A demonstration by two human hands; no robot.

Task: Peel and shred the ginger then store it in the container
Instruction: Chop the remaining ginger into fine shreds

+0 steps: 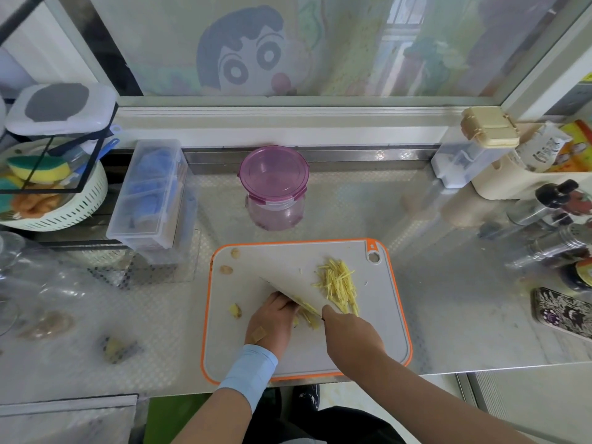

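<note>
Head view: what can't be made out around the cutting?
Head view only:
1. Handle of the knife: covered by the right hand.
2. Fingertips of the left hand and most of the ginger being cut: behind the blade; uncut amount unclear.
3. The lumps on the counter at left: blurred; peel or ginger, cannot tell.
4. The patterned item at the right: cut off by the frame edge.

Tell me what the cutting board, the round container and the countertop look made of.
Cutting board: likely plastic, matte grey with a moulded orange rim.
Container: translucent purple-tinted plastic, judging by its snap-lock lid tabs.
Countertop: seemingly stainless steel, shiny and reflective, with a fine embossed pattern.
</note>
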